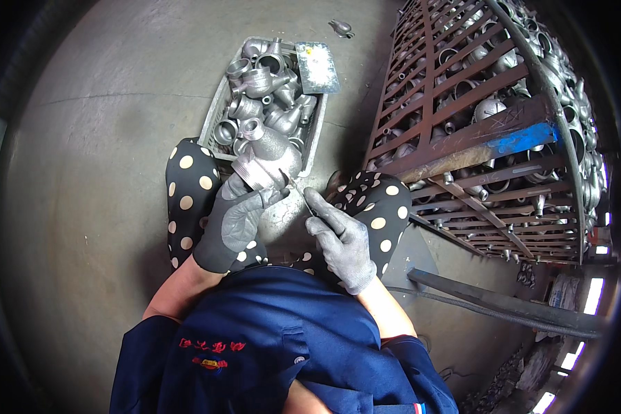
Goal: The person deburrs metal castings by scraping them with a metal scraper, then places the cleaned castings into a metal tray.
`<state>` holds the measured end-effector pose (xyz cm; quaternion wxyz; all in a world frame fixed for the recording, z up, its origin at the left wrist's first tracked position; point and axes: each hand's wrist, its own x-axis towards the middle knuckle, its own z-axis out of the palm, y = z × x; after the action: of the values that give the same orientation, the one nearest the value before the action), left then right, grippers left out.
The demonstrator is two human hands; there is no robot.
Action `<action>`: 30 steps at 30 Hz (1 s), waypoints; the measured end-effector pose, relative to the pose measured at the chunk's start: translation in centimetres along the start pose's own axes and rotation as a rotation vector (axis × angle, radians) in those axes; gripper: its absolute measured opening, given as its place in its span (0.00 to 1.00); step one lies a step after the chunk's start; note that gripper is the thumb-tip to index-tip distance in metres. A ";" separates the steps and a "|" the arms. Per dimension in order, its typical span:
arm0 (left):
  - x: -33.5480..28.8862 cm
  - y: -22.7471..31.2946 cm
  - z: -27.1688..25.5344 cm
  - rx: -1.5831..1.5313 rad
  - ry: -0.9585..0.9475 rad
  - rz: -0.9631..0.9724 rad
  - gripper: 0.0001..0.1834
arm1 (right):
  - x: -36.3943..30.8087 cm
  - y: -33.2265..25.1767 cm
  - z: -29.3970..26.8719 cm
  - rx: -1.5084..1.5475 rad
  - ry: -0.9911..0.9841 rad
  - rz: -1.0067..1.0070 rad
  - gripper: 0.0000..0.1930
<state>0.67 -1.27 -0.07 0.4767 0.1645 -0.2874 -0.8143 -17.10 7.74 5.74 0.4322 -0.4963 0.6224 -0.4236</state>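
My left hand [234, 224], in a dark grey glove, grips a grey cast metal fitting [274, 153] by its wide threaded end. The fitting is tilted, its narrower open neck pointing up and away from me. In a lighter grey glove, my right hand [343, 243] is closed round a thin dark hand tool [294, 184]. The tool's slim tip reaches to the side of the fitting near my left fingertips; whether it touches I cannot tell. Just beyond my hands stands a grey plastic crate [212, 110] heaped with similar metal castings [261, 81].
A flat, worn plate [317, 67] lies over the crate's far right corner. To the right stands a rusty barred metal cage [428, 90] full of castings. One loose casting [341, 28] rests on the floor farther off. A dark metal bar [504, 303] extends low at the right.
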 end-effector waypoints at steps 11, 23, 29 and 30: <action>-0.2 -0.4 0.8 0.043 0.112 0.034 0.33 | 0.4 1.1 1.2 -0.228 0.102 -0.276 0.25; -0.3 -0.3 0.6 -0.017 0.114 0.023 0.32 | 0.2 1.9 1.4 -0.301 0.097 -0.318 0.26; -0.1 0.1 2.0 0.042 0.118 0.057 0.40 | 0.5 1.8 1.1 -0.208 0.087 -0.287 0.26; -0.1 0.1 2.0 0.042 0.118 0.058 0.40 | 0.4 1.9 1.1 -0.190 0.066 -0.279 0.25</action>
<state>-0.26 -0.63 1.58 0.5126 0.2140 -0.2806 -0.7828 -16.62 7.48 3.57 0.2996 -0.6026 0.5985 -0.4346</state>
